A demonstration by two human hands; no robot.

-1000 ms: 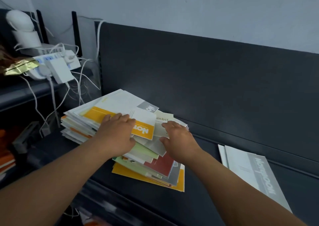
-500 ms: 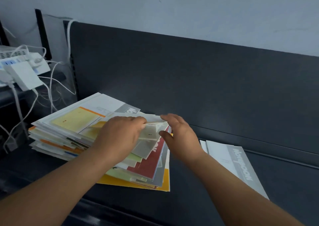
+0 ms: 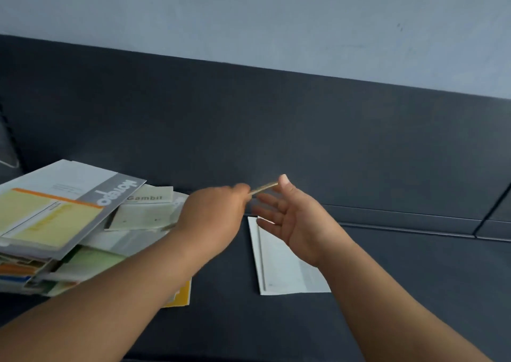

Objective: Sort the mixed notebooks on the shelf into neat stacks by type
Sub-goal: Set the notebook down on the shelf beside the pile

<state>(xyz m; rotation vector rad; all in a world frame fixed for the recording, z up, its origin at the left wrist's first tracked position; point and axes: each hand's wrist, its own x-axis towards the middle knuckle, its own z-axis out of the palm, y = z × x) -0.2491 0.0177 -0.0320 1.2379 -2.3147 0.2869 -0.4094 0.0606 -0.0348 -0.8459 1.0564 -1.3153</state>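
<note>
**A thin notebook is leaving the messy pile**

Nearest to us, two bare arms are reaching forward over the dark shelf (image 3: 387, 292). A second ago both hands were pressing down on the messy pile (image 3: 69, 231) at the left. Now they are up in the air and further right, and a thin notebook (image 3: 264, 188) is coming with them. That looks like one more book getting picked out for sorting.

The left hand (image 3: 214, 215) is stretching across to the right. Its grip is pinched tight on the near end of the thin notebook. We are seeing the notebook from its edge, so it looks like a pale strip. I cannot read its cover or tell what type it is.

The right hand (image 3: 293, 218) is turned with the palm facing left. Its fingers (image 3: 266, 209) are spread apart and its thumb is pointing up, just touching the far end of the strip. It is not closing on it yet. It seems ready to take it.

Under the hands, a white notebook (image 3: 279, 265) is lying flat on the shelf by itself. That may be the start of a neat stack.

Further left, the messy pile is sitting crooked, with yellow, green and grey covers poking out. Lots of books are waiting there, so the job is far from done.

Behind it all, the dark back panel (image 3: 276, 129) is standing under a pale wall (image 3: 249, 16).
</note>
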